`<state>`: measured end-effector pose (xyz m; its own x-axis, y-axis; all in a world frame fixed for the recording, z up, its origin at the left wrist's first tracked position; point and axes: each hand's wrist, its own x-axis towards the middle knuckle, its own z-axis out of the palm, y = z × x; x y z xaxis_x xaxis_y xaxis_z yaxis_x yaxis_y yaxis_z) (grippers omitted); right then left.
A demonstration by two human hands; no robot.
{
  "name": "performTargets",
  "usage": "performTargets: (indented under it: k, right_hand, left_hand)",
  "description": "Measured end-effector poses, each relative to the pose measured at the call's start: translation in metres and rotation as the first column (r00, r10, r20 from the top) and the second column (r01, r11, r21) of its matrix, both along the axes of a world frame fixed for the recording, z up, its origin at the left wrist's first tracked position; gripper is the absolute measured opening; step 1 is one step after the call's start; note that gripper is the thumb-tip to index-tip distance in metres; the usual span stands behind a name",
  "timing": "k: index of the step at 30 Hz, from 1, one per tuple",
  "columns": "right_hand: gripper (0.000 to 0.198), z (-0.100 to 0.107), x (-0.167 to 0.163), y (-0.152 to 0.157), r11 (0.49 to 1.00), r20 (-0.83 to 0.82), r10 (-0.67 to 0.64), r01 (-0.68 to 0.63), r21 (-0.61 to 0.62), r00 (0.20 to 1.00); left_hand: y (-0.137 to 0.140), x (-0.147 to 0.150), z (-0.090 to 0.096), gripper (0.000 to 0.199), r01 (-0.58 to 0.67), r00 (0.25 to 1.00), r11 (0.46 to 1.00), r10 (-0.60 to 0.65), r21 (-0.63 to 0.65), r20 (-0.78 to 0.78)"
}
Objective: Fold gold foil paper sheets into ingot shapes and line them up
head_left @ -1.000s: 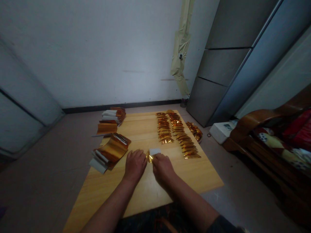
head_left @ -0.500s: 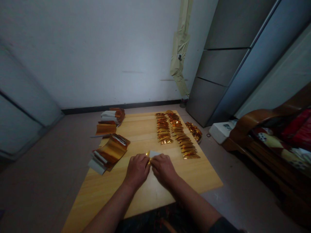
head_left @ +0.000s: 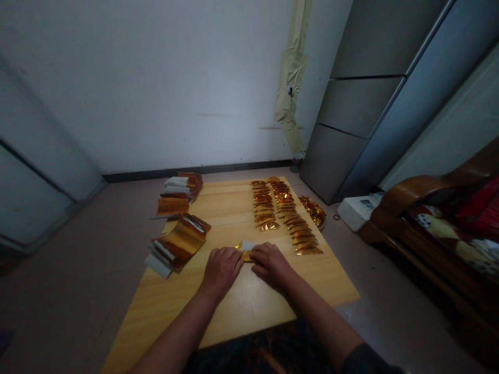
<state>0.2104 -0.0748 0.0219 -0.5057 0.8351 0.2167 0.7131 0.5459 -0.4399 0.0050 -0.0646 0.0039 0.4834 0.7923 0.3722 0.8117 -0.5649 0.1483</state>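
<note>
Between my hands, low over the wooden board (head_left: pixel 268 306), is a gold foil paper (head_left: pixel 247 256) with a pale grey underside and a folded or rolled near edge. My left hand (head_left: pixel 223 267) has its fingers closed on the paper's left part. On its right part, my right hand (head_left: pixel 272 264) grips with curled fingers; the fingertips partly hide the paper. Left of my hands lies a fanned stack of gold foil sheets (head_left: pixel 182 240). Beyond my right hand, folded gold foil pieces (head_left: pixel 298 228) overlap in two rows.
A second foil stack (head_left: pixel 175 205) sits at the board's far left edge. A bowl of folded gold pieces (head_left: pixel 313 210) stands beyond the right edge. Farther right are a white box (head_left: pixel 354 212), a grey refrigerator (head_left: pixel 346 109) and a wooden bench (head_left: pixel 405 197). The wall (head_left: pixel 156 93) rises behind.
My right hand has shifted slightly right, away from my left hand. More of the paper's gold folded edge shows between them. The view has swung a little.
</note>
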Motion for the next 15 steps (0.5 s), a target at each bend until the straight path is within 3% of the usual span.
performTargets:
  k: [5,15]
  right_hand:
    - [0.024,-0.007,0.001,0.002,0.998,0.029,-0.016,0.014,0.068,0.999]
    - [0.012,-0.013,-0.001,0.004,0.969,0.217,0.027,-0.079,0.236,0.976]
  left_hand:
    - [-0.001,0.0,0.0,0.021,0.01,1.0,0.999,-0.01,0.034,-0.006]
    - [-0.005,0.001,0.002,0.023,0.006,0.998,0.995,0.0,0.099,-0.057]
